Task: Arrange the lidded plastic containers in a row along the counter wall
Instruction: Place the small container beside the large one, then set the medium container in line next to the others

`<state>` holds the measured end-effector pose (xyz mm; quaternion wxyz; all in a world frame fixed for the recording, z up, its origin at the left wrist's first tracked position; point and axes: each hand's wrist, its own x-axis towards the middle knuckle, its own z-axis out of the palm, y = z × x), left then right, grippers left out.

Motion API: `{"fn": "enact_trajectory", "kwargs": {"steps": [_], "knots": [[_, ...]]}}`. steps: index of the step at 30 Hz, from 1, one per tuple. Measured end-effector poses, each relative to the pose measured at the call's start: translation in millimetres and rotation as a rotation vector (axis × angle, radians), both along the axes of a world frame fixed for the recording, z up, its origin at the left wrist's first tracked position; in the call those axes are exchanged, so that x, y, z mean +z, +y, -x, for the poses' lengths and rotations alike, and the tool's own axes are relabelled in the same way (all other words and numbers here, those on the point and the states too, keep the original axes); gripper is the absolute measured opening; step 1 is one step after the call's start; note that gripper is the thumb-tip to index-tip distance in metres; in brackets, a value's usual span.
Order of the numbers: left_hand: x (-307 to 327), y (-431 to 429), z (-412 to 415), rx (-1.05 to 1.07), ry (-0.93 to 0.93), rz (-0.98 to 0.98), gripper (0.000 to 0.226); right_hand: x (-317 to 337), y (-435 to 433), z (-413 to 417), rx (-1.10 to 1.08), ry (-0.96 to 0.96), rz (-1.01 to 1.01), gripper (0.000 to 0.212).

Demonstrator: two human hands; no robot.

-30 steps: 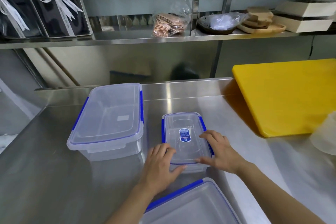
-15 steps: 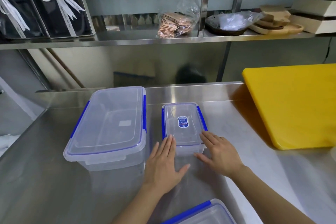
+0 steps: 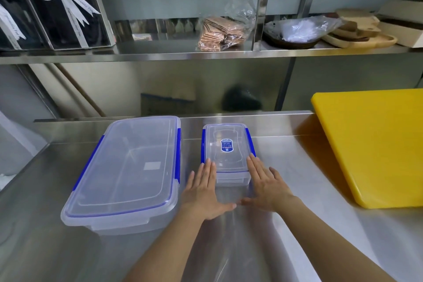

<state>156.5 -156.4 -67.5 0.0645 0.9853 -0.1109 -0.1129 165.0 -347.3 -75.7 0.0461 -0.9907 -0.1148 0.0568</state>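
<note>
Flat, fingers-spread left hand [image 3: 204, 192] and right hand [image 3: 265, 184] flank the small container [image 3: 227, 151], its blue label [image 3: 226, 145] unreadable.

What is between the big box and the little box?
In the head view, only the left hand and bare steel counter lie between big box and little box.

The single head-worn wide-angle camera is looking forward and down from close above the steel surface [image 3: 286, 167], facing the back wall and the shelf [image 3: 160, 55] above.
</note>
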Motion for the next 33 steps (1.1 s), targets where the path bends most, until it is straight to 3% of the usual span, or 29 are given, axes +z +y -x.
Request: {"fn": "enact_trajectory", "kwargs": {"steps": [5,10,14,20,24,27,29,33], "knots": [[4,2,5,-0.019,-0.031,0.000,0.110,7,4,2,-0.017,0.038,0.087,0.113],[23,12,24,-0.028,-0.141,0.123,0.095,13,5,26,-0.065,0.038,-0.010,0.102],[43,18,59,-0.034,-0.020,0.248,0.080,24,6,52,-0.075,0.020,-0.208,0.089],[54,38,122,0.007,0.300,0.515,0.079,51,8,105,-0.053,0.351,-0.502,0.074],[52,51,159,-0.016,0.385,0.542,0.071,61,14,146,0.035,0.501,-0.548,0.071],[49,56,180,-0.039,0.481,0.513,0.079,63,16,172,0.086,0.598,-0.556,0.068],[47,57,190,-0.048,0.507,0.489,0.077,60,19,182,0.106,0.600,-0.518,0.065],[37,58,203,-0.073,0.488,0.502,0.053,55,20,192,0.099,0.522,-0.467,0.061]]}}
